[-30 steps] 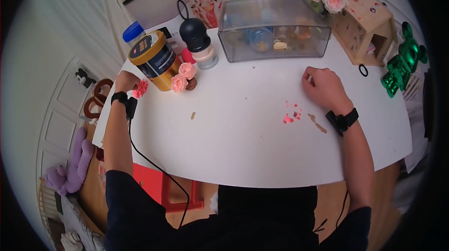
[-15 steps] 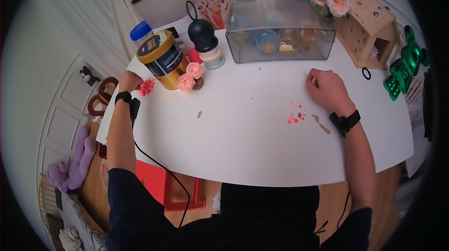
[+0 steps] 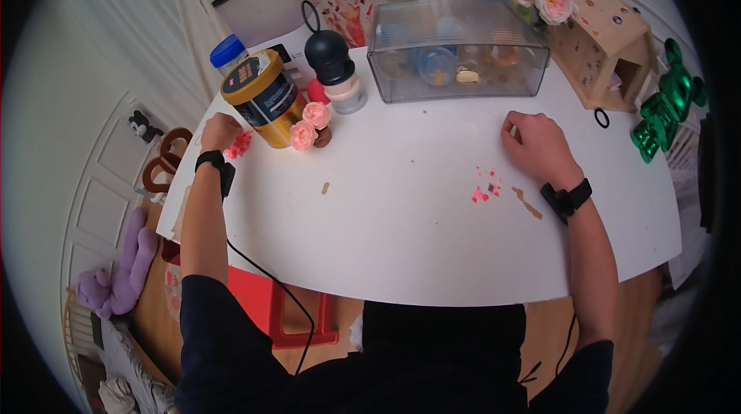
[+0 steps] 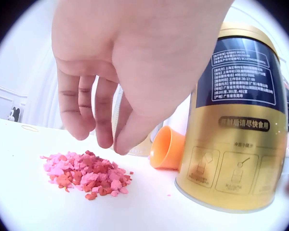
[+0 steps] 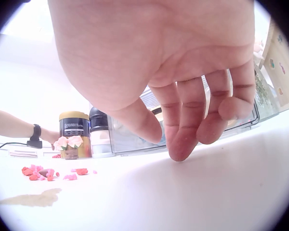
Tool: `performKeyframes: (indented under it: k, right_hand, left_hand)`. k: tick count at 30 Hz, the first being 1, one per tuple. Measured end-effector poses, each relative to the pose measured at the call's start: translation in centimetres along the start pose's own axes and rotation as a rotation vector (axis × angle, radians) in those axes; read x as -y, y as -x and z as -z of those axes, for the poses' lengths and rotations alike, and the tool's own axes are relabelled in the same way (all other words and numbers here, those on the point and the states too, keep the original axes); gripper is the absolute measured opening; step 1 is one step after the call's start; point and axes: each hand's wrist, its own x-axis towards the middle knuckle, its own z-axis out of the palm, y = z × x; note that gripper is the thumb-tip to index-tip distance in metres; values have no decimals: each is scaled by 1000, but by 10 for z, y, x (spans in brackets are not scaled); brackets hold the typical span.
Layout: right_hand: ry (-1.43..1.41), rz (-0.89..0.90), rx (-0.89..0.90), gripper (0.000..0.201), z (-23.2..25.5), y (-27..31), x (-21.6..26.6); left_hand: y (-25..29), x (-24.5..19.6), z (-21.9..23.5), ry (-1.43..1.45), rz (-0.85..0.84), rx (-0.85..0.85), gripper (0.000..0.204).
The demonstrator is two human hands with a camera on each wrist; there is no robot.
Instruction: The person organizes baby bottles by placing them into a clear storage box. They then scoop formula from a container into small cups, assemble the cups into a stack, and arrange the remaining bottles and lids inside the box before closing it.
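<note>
A heap of pink and red crumbly bits (image 4: 89, 175) lies on the white table (image 3: 370, 244) at the left. Over it my left hand (image 3: 221, 131) hangs with loosely bent fingers pointing down, nothing visible between them. Close beside the heap stand a gold and navy tin (image 4: 233, 144) and an orange cup (image 4: 167, 148) lying on its side. On the right side, my right hand (image 3: 538, 144) is relaxed, fingertips at the tabletop in the right wrist view and holding nothing. Left of that hand are scattered pink and red bits (image 3: 486, 186).
Pink artificial flowers (image 3: 309, 127) and a dark-topped bottle (image 3: 332, 67) stand right of the tin. Farther back are a clear grey box (image 3: 455, 51), a wooden house (image 3: 606, 43) and a green shiny figure (image 3: 665, 113). Brown marks (image 3: 527, 202) show on the tabletop.
The left hand has shifted slightly right, covering more of the heap in the head view. My right hand stays almost in place; the head view has swayed a little.
</note>
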Motion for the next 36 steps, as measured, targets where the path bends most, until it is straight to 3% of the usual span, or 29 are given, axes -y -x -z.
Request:
performKeyframes:
  k: [2,5,12,18,21,25,27,29,33,36]
  right_hand:
    - [-1,-10,3,16,-2,1,-1]
    - [3,-19,15,16,0,-1,0]
    - [1,0,6,16,-1,0,1]
    - [-5,-23,45,16,2,0,3]
    - [-7,-8,26,16,1,1,3]
    - [1,1,16,16,1,1,2]
    - [11,24,-21,16,-3,0,-2]
    - [12,13,-8,17,-4,0,-5]
    - [5,18,15,17,-4,0,-7]
    - [1,23,12,19,-6,-3,-9]
  left_hand:
    - [2,1,-7,0,-88,16,26]
    - [2,-1,-13,118,-92,51,34]
    - [5,-1,-11,139,-9,128,37]
    - [9,1,-17,113,-83,31,35]
    - [6,4,-18,53,-100,66,32]
    - [3,14,-13,19,-191,-64,23]
    - [16,12,-11,-87,-280,-134,19]
    - [34,4,-11,-85,-249,-138,19]
    - [86,-20,15,52,-317,-79,12]
    - [142,-60,55,68,-300,98,11]
